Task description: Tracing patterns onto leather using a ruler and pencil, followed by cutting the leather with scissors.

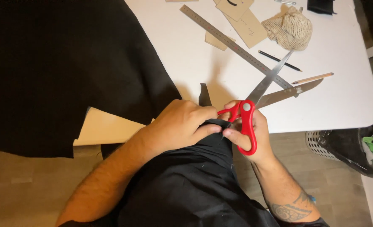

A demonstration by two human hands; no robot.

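My right hand [253,136] grips large scissors [247,122] with red handles; their long steel blades are spread wide and point up and right over the white table [333,96]. My left hand [180,124] pinches a piece of black fabric [190,180] right beside the scissor handles. That fabric runs down across my lap. A much larger black cloth [60,71] covers the table's left side, with a tan paper pattern [104,128] lying on it by my left wrist.
A long metal ruler [232,42] lies diagonally on the table, with tan paper pieces [245,23], a balled beige knit cloth [291,27], a black pencil [279,61] and a wooden pencil [312,78]. A bin with a dark bag [350,147] stands on the floor at right.
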